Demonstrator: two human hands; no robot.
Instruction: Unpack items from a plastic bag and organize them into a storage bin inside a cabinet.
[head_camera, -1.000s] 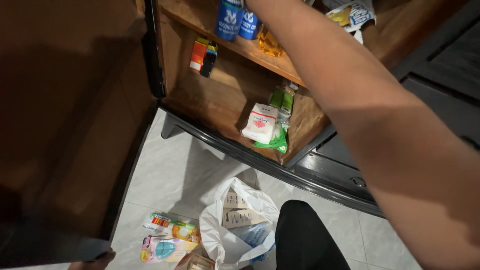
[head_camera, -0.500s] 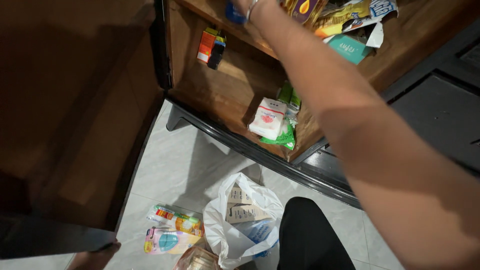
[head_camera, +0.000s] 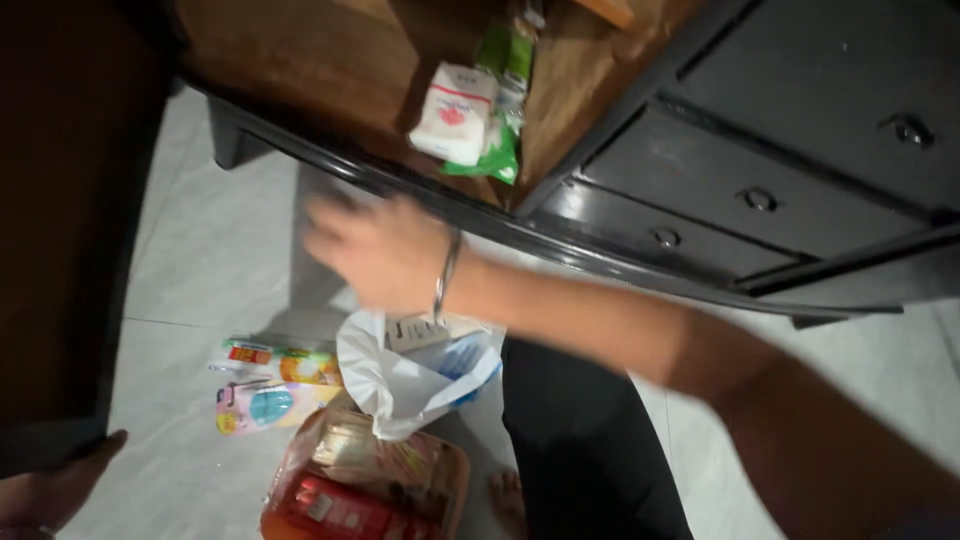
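Observation:
My right hand (head_camera: 375, 250) is blurred in the air in front of the cabinet's black lower rail (head_camera: 330, 150), just above a white plastic bag (head_camera: 400, 385) on the floor. I see nothing in it, and a thin bangle circles the wrist. My left hand (head_camera: 55, 490) is at the bottom left, against the lower corner of the open wooden cabinet door (head_camera: 60, 250). A white packet with a red mark (head_camera: 455, 110) and a green packet (head_camera: 495, 155) lie on the cabinet's bottom shelf.
Pale cartons (head_camera: 425, 330) stick out of the white bag. Beside it lie a colourful packet (head_camera: 285, 365), a pink packet (head_camera: 265, 405) and a clear bag of red packets (head_camera: 350, 495). Black drawers with knobs (head_camera: 760, 200) are at the right. My black-clad leg (head_camera: 585, 440) is on the tiles.
My right arm has come down from the upper shelf to just above the white bag. The view has dropped, so the upper shelf and its bottles are out of sight.

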